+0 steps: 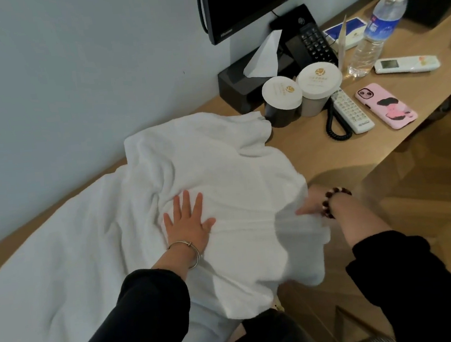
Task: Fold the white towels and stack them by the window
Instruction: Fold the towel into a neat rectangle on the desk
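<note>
A white towel [218, 166] lies rumpled across the wooden desk [313, 151], its near part hanging over the front edge. My left hand [188, 224] presses flat on it with fingers spread. My right hand [309, 208] is at the towel's right edge near the desk front, its fingers mostly hidden in the blurred cloth, so its grip is unclear. More white towel cloth [70, 254] spreads along the desk to the left.
Behind the towel stand two lidded cups [282, 96], a black tissue box [240, 84] and a black telephone [308, 41]. To the right lie a white remote [352, 111], a pink phone [386, 105], a water bottle [376, 29] and another remote [407, 64]. A monitor [243, 1] hangs above.
</note>
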Available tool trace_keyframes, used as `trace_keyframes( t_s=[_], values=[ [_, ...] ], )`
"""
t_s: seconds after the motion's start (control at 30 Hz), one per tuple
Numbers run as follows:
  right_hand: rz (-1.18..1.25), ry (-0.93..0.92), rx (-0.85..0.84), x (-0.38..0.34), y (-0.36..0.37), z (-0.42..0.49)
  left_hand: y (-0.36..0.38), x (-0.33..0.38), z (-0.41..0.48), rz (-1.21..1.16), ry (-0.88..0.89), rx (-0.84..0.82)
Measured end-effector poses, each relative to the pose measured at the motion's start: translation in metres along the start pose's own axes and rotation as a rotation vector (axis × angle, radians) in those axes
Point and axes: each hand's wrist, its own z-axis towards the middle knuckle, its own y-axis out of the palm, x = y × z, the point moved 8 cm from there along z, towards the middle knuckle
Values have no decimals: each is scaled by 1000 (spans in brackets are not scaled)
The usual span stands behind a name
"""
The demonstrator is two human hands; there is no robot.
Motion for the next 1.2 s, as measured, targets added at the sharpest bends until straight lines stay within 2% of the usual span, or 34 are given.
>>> trace_keyframes(
  t_s=[0.07,0.1,0.13,0.17,0.23,0.3,0.37,0.4,0.5,0.53,0.63,0.7,0.73,0.77,0.83,0.87,0.93,0.97,1.03,1.07,1.13,1.2],
  values=[
    [154,-18,191,-3,-23,2,0,-1,0,4,7,-6],
    [260,-71,210,-5,-27,1,0,-2,1,8,9,-7],
    [396,-143,149,-6,-26,2,0,-2,1,10,12,-8],
    [566,-215,19,-4,-19,3,0,-2,1,11,14,-8],
    [828,-277,-334,2,6,-1,-1,-2,1,10,17,-5],
    [713,-316,-561,14,25,-10,-2,-2,0,9,18,-2],
    [472,-285,-572,28,35,-12,-3,-2,0,8,20,-3],
    [354,-227,-513,36,36,-8,-3,-1,0,9,21,-2],
    [-40,-74,-177,51,16,2,-3,-1,-1,15,23,5],
    [-54,-22,-61,54,5,3,-3,-1,0,16,24,3],
    [290,59,233,64,-17,-7,-3,-1,0,21,26,1],
    [643,-13,256,63,-15,-12,-3,-2,0,30,24,7],
    [743,-22,225,62,-8,-14,-3,-2,1,35,24,7],
    [730,-34,192,60,-4,-16,-2,-2,1,39,26,7],
    [426,-4,162,59,-3,-24,-2,-3,1,45,29,7],
    [284,35,212,60,-8,-27,-2,-3,1,48,31,7],
    [122,110,436,65,-22,-36,-2,-3,1,50,33,7],
    [113,134,650,67,-32,-45,-2,-3,1,53,36,8],
    [245,97,1045,66,-40,-68,-2,-2,2,55,35,7],
    [285,53,1136,61,-37,-74,-3,-2,2,52,38,9],
    [187,-47,1179,39,-28,-74,-4,-3,3,38,51,11],
    [40,-303,1126,-1,-6,-72,-4,-3,2,37,59,13]
  ],
)
